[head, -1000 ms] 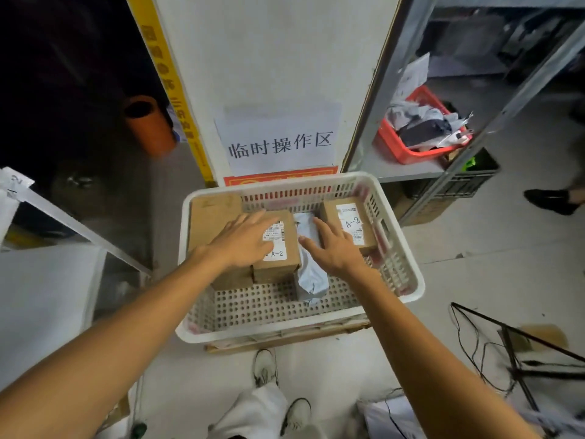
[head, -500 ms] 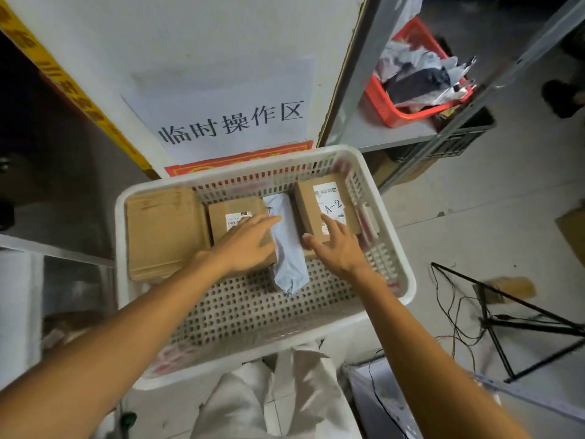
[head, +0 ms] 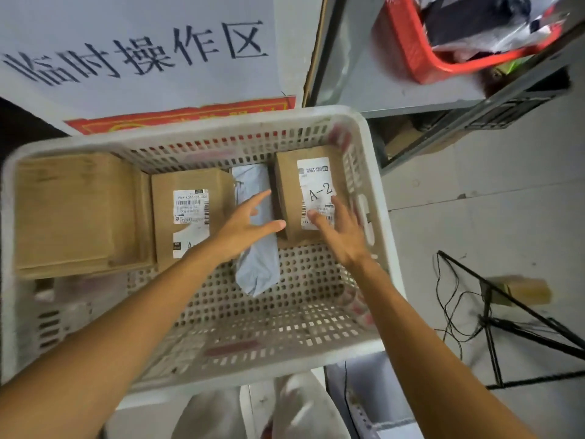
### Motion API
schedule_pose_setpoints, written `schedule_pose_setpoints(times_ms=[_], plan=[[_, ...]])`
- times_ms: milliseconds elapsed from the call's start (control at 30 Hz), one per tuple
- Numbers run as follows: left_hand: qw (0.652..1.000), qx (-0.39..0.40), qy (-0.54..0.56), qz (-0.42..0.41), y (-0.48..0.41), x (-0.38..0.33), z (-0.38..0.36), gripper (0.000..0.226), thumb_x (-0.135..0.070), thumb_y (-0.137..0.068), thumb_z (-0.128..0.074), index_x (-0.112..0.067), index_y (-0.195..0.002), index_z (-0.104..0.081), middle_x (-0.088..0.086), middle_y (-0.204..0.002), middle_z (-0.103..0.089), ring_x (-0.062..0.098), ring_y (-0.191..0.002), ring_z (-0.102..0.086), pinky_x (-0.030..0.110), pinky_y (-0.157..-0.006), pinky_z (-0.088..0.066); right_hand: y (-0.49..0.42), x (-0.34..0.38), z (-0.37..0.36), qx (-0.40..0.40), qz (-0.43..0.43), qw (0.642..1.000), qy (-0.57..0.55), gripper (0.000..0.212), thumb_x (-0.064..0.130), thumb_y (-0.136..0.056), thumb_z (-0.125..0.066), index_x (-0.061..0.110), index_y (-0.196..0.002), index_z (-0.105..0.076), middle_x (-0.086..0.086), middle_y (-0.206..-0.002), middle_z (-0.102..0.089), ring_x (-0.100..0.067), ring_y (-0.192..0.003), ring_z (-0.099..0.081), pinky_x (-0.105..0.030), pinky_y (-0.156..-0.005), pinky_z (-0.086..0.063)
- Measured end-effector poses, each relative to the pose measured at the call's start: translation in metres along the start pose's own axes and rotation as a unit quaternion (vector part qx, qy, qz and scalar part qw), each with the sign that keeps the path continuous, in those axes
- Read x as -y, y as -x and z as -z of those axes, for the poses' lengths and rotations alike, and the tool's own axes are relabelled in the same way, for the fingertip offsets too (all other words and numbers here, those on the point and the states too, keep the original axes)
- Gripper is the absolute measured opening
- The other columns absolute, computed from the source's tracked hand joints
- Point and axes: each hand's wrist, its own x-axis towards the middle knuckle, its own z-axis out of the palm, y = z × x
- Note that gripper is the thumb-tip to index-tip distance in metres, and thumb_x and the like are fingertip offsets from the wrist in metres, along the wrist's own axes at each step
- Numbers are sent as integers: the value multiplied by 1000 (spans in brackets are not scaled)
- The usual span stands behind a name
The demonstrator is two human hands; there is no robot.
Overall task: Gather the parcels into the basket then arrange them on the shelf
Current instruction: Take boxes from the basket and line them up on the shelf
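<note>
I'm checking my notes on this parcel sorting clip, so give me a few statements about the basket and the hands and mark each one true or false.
1. The white basket holds three brown boxes and one grey soft parcel. True.
2. The right hand rests on the box labelled A-2. True.
3. The left hand grips the red basket. False: it is open, reaching over the grey soft parcel toward the A-2 box.
4. The large unlabelled box lies at the basket's right end. False: it lies at the left end.
5. The red basket sits on a shelf. True.
</note>
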Motion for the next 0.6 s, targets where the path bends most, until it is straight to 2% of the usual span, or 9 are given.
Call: schedule_pose_setpoints(times_ms=[133,233,333,367,433,500,600], plan=[[1000,2,18,4,-17,9,-14,80,-33,-83,-72,-33,-148,-26,-2,-155,-28,19,-137,-33,31,-103,-35,-15,-12,-9,-40,36,988,146,75,47,-94,-55,23,-156,-19,-10,-164,-11,-32,-150,-8,-48,-119,-15],[1000,9,24,6,-29,12,-23,90,-29,-80,-76,-31,-151,-22,0,-153,-30,19,-132,-39,33,-104,-39,-21,-13,-20,-63,41,977,198,81,38,-90,-62,22,-155,-17,-18,-161,-14,-40,-146,-15,-48,-117,-18],[997,-13,70,2,-38,11,-33,90,-19,-77,-79,-28,-149,-27,-4,-141,-41,3,-111,-50,11,-85,-46,-24,-11,-27,-85,25,981,172,85,32,-89,-65,21,-155,-12,-21,-155,-28,-41,-140,-28,-45,-117,-18],[997,-26,78,5,-40,13,-34,89,-17,-77,-79,-27,-149,-29,-6,-136,-42,2,-108,-51,7,-78,-46,-25,-12,-27,-93,20,980,173,88,32,-89,-65,17,-156,-9,-21,-152,-35,-39,-138,-33,-44,-117,-18],[997,-29,75,10,-43,19,-33,93,-13,-76,-79,-25,-151,-25,-7,-137,-41,8,-116,-49,7,-76,-45,-27,-15,-27,-107,8,978,177,90,32,-91,-65,9,-155,-6,-20,-152,-35,-37,-139,-32,-41,-118,-18],[998,-15,62,14,-43,26,-30,99,-9,-76,-79,-24,-153,-17,-1,-142,-40,12,-123,-45,7,-78,-43,-30,-17,-26,-106,9,980,168,86,33,-92,-65,7,-154,-11,-19,-155,-30,-36,-141,-31,-40,-117,-22],[998,-4,66,0,-44,29,-33,96,-1,-77,-76,-25,-151,-19,-16,-123,-48,-2,-107,-52,3,-74,-44,-38,-20,-27,-97,19,992,76,81,26,-89,-69,8,-151,-20,-18,-152,-32,-36,-134,-41,-41,-110,-35]])
